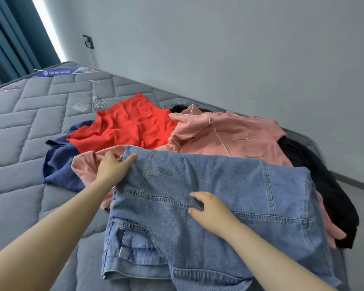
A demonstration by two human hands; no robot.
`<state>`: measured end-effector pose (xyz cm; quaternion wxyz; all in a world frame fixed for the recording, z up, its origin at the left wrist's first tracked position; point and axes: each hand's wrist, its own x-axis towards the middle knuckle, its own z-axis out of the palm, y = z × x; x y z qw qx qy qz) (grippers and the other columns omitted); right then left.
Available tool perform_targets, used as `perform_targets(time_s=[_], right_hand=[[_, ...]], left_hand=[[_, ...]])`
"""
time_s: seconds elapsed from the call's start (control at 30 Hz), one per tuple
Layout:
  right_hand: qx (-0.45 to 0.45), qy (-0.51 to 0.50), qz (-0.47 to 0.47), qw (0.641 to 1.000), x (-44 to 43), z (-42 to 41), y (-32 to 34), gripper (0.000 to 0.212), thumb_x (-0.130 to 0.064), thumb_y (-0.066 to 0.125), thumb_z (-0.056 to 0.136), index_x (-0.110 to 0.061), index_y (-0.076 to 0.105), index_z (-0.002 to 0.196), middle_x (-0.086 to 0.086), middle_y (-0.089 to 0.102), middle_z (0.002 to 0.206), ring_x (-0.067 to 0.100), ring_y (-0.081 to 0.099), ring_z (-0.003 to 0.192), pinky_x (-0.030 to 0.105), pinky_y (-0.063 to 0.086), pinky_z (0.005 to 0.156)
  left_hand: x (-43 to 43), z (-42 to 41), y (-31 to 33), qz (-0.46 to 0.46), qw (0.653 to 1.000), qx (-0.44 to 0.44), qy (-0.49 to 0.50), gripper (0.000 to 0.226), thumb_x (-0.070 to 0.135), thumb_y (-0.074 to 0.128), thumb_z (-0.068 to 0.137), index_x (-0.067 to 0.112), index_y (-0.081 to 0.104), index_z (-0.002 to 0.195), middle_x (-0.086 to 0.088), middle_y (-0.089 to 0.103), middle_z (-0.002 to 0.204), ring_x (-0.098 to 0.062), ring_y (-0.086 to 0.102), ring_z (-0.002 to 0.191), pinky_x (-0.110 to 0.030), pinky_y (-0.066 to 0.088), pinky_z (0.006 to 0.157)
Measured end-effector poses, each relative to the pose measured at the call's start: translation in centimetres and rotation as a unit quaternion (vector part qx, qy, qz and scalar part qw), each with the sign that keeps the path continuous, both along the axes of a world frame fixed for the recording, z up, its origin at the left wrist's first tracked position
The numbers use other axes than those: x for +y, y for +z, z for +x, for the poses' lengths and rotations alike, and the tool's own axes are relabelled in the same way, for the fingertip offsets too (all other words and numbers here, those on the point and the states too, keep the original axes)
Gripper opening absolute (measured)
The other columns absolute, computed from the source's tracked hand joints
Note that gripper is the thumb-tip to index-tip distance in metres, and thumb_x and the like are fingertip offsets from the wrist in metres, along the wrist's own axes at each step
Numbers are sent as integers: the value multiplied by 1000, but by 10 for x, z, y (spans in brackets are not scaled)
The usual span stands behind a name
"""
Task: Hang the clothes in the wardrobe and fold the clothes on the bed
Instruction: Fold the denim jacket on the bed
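A light blue denim jacket lies spread over the near part of a pile of clothes on the bed. My left hand grips its upper left corner, thumb on top of the cloth. My right hand lies on the middle of the denim with its fingertips curled onto a seam. Behind the jacket lie a pink pyjama shirt, a red garment, a dark blue garment and a black garment.
The grey quilted mattress stretches to the left and back. A grey wall runs along its far side, with a socket and cable. Teal curtains hang at the upper left. Floor shows at the right edge.
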<state>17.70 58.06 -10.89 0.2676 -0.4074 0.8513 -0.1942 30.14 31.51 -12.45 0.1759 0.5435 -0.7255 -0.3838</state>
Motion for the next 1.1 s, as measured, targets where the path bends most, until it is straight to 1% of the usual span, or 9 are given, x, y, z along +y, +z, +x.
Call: perform_targets(time_s=[0.13, 0.27, 0.37, 0.4, 0.43, 0.47, 0.53, 0.8, 1.1], right_hand=[[-19, -136, -112, 984, -5, 5, 1, 42, -20, 55, 91, -17, 56, 132, 1, 60, 128, 15, 60, 108, 26, 45, 92], [-171, -248, -22, 953, -1, 4, -4, 8, -15, 51, 85, -13, 53, 93, 5, 56, 88, 21, 53, 73, 32, 51, 69], [-256, -285, -51, 922, 5, -3, -2, 25, -17, 54, 88, -19, 47, 111, -3, 52, 96, 20, 60, 93, 41, 56, 82], [-271, -271, -63, 922, 9, -5, 1, 34, -20, 55, 89, -19, 46, 121, -5, 54, 106, 22, 42, 124, 38, 54, 83], [-264, -245, -64, 931, 15, -6, 5, 48, -24, 55, 89, -18, 43, 136, -4, 53, 121, 12, 40, 90, 34, 51, 85], [-245, -220, -56, 943, 25, -7, 8, 62, -27, 55, 90, -20, 34, 148, -2, 47, 138, 20, 50, 122, 33, 48, 92], [-217, -194, -47, 956, 49, -11, 18, 68, -32, 56, 93, -22, 25, 153, 0, 35, 152, 20, 40, 134, 36, 41, 106], [-196, -277, -116, 933, 158, -44, 56, 58, -27, 59, 93, -21, 36, 146, -4, 53, 116, 18, 57, 107, 30, 55, 73], [-183, -367, -214, 886, 260, -70, 71, 38, -17, 58, 94, -19, 51, 131, 1, 59, 106, 18, 63, 99, 36, 59, 77]], left_hand=[[33, 29, 3, 126, 990, -37, -56, 50, 64, 77, 61, 21, 64, 82, 4, 66, 78, -14, 61, 74, -31, 50, 71], [51, 34, 25, 130, 989, 30, -70, 44, 39, 89, 60, 13, 69, 90, -6, 73, 87, -26, 67, 86, -41, 54, 87], [68, 24, 58, 101, 985, 91, -103, 22, 22, 82, 72, 17, 68, 89, 0, 73, 87, -22, 69, 88, -37, 53, 86], [75, 19, 70, 104, 981, 113, -119, 21, 18, 81, 74, 17, 68, 90, 1, 74, 88, -20, 69, 88, -35, 53, 85], [84, 16, 82, 109, 977, 125, -136, 24, 18, 81, 73, 16, 68, 93, -1, 75, 91, -19, 70, 88, -34, 54, 84], [92, 13, 92, 112, 973, 129, -153, 31, 21, 82, 69, 15, 68, 95, -3, 74, 94, -18, 70, 88, -34, 54, 84], [109, 8, 111, 110, 968, 121, -188, 42, 30, 76, 61, 14, 66, 98, -3, 74, 96, -20, 69, 91, -39, 54, 88], [200, -32, 154, -13, 956, 122, -268, 43, 38, 62, 60, 17, 61, 97, 2, 69, 92, -15, 64, 89, -33, 51, 80], [297, -145, 147, -74, 944, 94, -308, 15, 18, 61, 78, 8, 49, 80, 2, 50, 68, -13, 44, 62, -27, 35, 54]])
